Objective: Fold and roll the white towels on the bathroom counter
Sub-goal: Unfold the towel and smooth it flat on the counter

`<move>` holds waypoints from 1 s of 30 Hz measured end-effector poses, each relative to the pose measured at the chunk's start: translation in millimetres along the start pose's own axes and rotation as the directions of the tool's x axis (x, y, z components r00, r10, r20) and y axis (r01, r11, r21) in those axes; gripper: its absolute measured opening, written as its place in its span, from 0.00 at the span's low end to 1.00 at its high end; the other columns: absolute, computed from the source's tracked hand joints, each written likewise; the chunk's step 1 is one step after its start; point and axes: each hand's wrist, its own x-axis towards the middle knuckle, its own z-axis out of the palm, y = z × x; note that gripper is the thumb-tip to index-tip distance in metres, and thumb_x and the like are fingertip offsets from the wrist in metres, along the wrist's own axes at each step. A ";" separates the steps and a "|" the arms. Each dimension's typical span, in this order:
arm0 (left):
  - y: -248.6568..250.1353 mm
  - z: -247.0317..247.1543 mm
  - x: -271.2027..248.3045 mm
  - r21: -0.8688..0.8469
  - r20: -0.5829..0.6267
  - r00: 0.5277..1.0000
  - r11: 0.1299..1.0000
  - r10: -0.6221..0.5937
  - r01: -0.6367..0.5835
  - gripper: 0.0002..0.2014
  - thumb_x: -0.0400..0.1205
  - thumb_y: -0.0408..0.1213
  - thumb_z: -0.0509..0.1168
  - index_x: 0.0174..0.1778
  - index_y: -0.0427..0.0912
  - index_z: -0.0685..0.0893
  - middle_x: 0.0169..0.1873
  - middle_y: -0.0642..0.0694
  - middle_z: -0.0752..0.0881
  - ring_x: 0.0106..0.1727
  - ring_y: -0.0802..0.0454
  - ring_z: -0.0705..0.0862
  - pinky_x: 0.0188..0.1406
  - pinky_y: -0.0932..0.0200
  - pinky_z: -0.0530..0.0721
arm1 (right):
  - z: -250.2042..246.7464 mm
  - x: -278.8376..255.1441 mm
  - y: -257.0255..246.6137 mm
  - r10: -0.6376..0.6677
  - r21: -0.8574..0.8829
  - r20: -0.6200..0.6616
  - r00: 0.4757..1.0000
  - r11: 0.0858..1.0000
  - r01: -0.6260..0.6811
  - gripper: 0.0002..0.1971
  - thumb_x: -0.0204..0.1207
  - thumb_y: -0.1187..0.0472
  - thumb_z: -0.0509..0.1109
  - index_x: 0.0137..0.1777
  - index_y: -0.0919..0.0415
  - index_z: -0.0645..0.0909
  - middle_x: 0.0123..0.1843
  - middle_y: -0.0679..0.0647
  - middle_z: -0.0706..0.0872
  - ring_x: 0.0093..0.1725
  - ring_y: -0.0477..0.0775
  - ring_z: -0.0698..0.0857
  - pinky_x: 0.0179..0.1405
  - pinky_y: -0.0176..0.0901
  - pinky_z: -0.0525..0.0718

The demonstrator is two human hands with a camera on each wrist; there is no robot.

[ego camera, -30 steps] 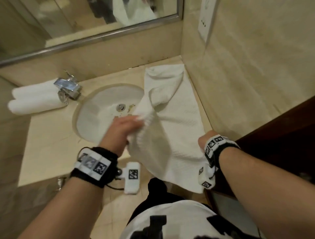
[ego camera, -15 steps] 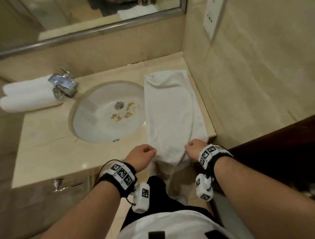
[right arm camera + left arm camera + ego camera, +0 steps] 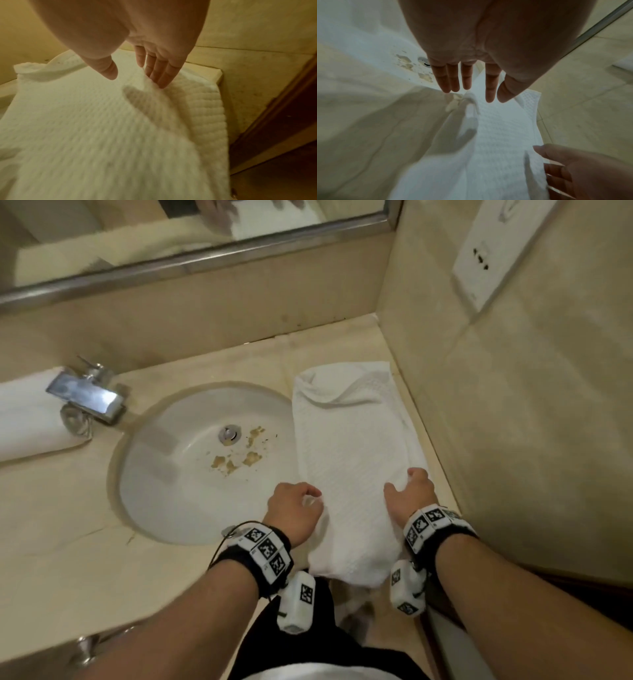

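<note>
Towel: a white waffle-weave towel point(image 3: 346, 446) lay lengthwise on the counter point(image 3: 68, 542), between the sink point(image 3: 178, 474) and the right-hand wall point(image 3: 513, 405).
Towel far end: it was bunched into a loose fold near the back corner of the counter.
Towel near end: it hung over the front edge of the counter, in front of the person.
Towel layers: a second layer showed along the right edge, under the top one.
Left hand: the left hand point(image 3: 294, 513) was at the towel's left edge, beside the sink rim.
Left fingers: in the left wrist view the fingers point(image 3: 452, 78) were straight and slightly spread, tips at or just above the cloth; they held nothing.
Right hand: the right hand point(image 3: 411, 496) was at the towel's right edge, near the front corner of the counter.
Right fingers: in the right wrist view the fingers point(image 3: 159, 70) were straight and together, tips touching a raised ridge of cloth, thumb apart; no grip was seen.
Rolled towels: rolled white towels point(image 3: 27, 419) lay at the left end of the counter, behind the tap point(image 3: 85, 395).
Sink: the white basin carried brown stains beside the drain point(image 3: 229, 434).
Mirror: a metal-framed mirror point(image 3: 171, 231) ran above the back wall.
Wall plate: a white plate point(image 3: 486, 251) was fixed to the right-hand wall.
</note>
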 end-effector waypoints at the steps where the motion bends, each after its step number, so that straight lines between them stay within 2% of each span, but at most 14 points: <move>1: 2.3 -5.3 10.8 -0.014 0.006 1.000 1.000 0.004 -0.004 0.19 0.71 0.60 0.60 0.52 0.59 0.88 0.57 0.45 0.86 0.51 0.40 0.89 0.57 0.41 0.89 | 0.7 6.6 -8.6 0.011 0.010 -0.019 1.000 1.000 -0.011 0.33 0.81 0.50 0.68 0.82 0.60 0.61 0.79 0.63 0.71 0.74 0.67 0.75 0.71 0.57 0.77; 3: 9.9 -15.6 28.0 -0.032 0.023 1.000 0.999 0.016 -0.015 0.18 0.74 0.57 0.63 0.56 0.57 0.87 0.59 0.44 0.85 0.50 0.39 0.89 0.55 0.45 0.89 | 1.3 17.1 -24.7 0.024 0.018 -0.045 0.999 1.000 -0.023 0.34 0.81 0.50 0.68 0.82 0.60 0.59 0.79 0.63 0.70 0.73 0.68 0.75 0.70 0.58 0.78; 7: 15.9 -29.3 69.3 -0.071 0.081 0.997 0.997 -0.017 0.022 0.13 0.84 0.46 0.67 0.63 0.52 0.87 0.59 0.50 0.86 0.53 0.50 0.87 0.49 0.60 0.78 | 1.9 36.6 -44.2 0.075 -0.130 -0.047 0.996 0.988 -0.081 0.28 0.83 0.50 0.67 0.77 0.64 0.66 0.74 0.65 0.74 0.69 0.69 0.79 0.63 0.56 0.80; 9: 14.4 -33.6 85.1 -0.118 0.092 0.993 0.990 -0.069 0.080 0.09 0.84 0.44 0.69 0.57 0.49 0.91 0.54 0.51 0.89 0.53 0.52 0.87 0.48 0.61 0.78 | 2.2 38.4 -43.9 0.135 -0.204 0.016 0.991 0.970 -0.129 0.26 0.83 0.51 0.63 0.76 0.65 0.68 0.74 0.65 0.75 0.66 0.68 0.80 0.60 0.53 0.80; 12: 9.8 -41.7 84.6 -0.077 0.170 0.975 0.984 -0.144 0.159 0.12 0.82 0.49 0.71 0.41 0.46 0.95 0.40 0.45 0.93 0.41 0.50 0.89 0.39 0.60 0.81 | 1.7 24.1 -32.4 0.220 -0.275 0.089 0.971 0.943 -0.189 0.30 0.80 0.47 0.62 0.77 0.64 0.70 0.74 0.64 0.76 0.66 0.67 0.81 0.59 0.50 0.79; 14: 3.8 -42.1 78.2 0.030 0.293 0.941 0.985 -0.172 0.171 0.16 0.82 0.52 0.70 0.35 0.48 0.96 0.37 0.44 0.93 0.38 0.48 0.88 0.44 0.56 0.84 | -1.7 14.2 -27.9 0.277 -0.311 0.114 0.954 0.922 -0.230 0.29 0.79 0.47 0.62 0.75 0.63 0.72 0.72 0.64 0.79 0.63 0.65 0.82 0.52 0.45 0.77; 16: -3.1 -40.6 72.6 0.097 0.379 0.909 0.984 -0.173 0.148 0.17 0.81 0.55 0.70 0.34 0.49 0.95 0.37 0.44 0.93 0.35 0.50 0.86 0.50 0.52 0.87 | -2.7 9.1 -28.8 0.291 -0.291 0.092 0.952 0.922 -0.254 0.29 0.78 0.48 0.64 0.76 0.63 0.71 0.72 0.63 0.79 0.63 0.65 0.83 0.51 0.45 0.78; 20: -6.3 -41.6 70.7 0.207 0.477 0.859 0.973 -0.187 0.097 0.17 0.80 0.58 0.68 0.39 0.50 0.95 0.40 0.49 0.94 0.45 0.49 0.90 0.57 0.50 0.88 | -1.4 17.0 -52.1 0.065 -0.018 0.075 0.995 0.998 -0.064 0.31 0.80 0.47 0.69 0.79 0.59 0.68 0.72 0.59 0.79 0.66 0.62 0.82 0.61 0.46 0.80; 23: -4.0 -48.0 72.1 0.277 0.567 0.786 0.956 -0.244 0.097 0.17 0.78 0.59 0.69 0.32 0.52 0.92 0.31 0.55 0.90 0.37 0.53 0.85 0.55 0.51 0.86 | 1.4 41.2 -81.7 -0.088 0.040 0.042 0.995 0.995 0.087 0.19 0.84 0.48 0.66 0.70 0.57 0.74 0.66 0.58 0.83 0.56 0.57 0.83 0.54 0.45 0.80; 24: -3.2 -51.0 74.4 0.287 0.569 0.781 0.952 -0.258 0.105 0.19 0.77 0.61 0.69 0.33 0.51 0.92 0.30 0.54 0.88 0.35 0.53 0.84 0.55 0.50 0.87 | 2.6 49.8 -91.5 -0.115 0.028 0.037 0.993 0.993 0.114 0.16 0.86 0.51 0.64 0.68 0.58 0.75 0.65 0.59 0.83 0.54 0.57 0.82 0.53 0.43 0.78; 25: -1.7 -54.7 77.2 0.277 0.544 0.799 0.954 -0.255 0.116 0.21 0.77 0.64 0.68 0.37 0.49 0.92 0.31 0.52 0.88 0.35 0.52 0.84 0.55 0.49 0.87 | 3.9 57.7 -98.0 -0.134 0.013 0.040 0.990 0.991 0.133 0.15 0.88 0.52 0.60 0.68 0.61 0.76 0.65 0.61 0.83 0.55 0.58 0.82 0.53 0.43 0.76; 27: 5.8 -63.9 85.0 0.163 0.384 0.893 0.969 -0.236 0.186 0.26 0.82 0.66 0.62 0.44 0.47 0.92 0.34 0.50 0.89 0.37 0.51 0.87 0.53 0.50 0.87 | 5.2 66.8 -104.0 -0.123 -0.024 0.069 0.990 0.992 0.125 0.20 0.90 0.50 0.55 0.71 0.63 0.75 0.69 0.64 0.82 0.63 0.64 0.82 0.60 0.48 0.77; 28: 8.8 -68.4 89.9 0.014 0.271 0.926 0.963 -0.262 0.269 0.28 0.85 0.65 0.60 0.47 0.43 0.92 0.35 0.48 0.90 0.39 0.49 0.89 0.52 0.49 0.88 | 6.1 67.3 -103.3 -0.113 -0.042 0.104 0.988 0.992 0.118 0.22 0.90 0.47 0.53 0.73 0.62 0.74 0.72 0.64 0.81 0.67 0.65 0.81 0.64 0.50 0.76; 30: 19.0 -76.3 101.9 -0.366 0.149 0.915 0.839 -0.374 0.403 0.29 0.87 0.63 0.59 0.52 0.38 0.89 0.40 0.44 0.94 0.45 0.44 0.93 0.50 0.46 0.90 | 6.9 66.5 -101.0 -0.110 -0.075 0.162 0.981 0.990 0.123 0.25 0.90 0.45 0.51 0.78 0.60 0.71 0.75 0.62 0.78 0.72 0.64 0.78 0.69 0.50 0.74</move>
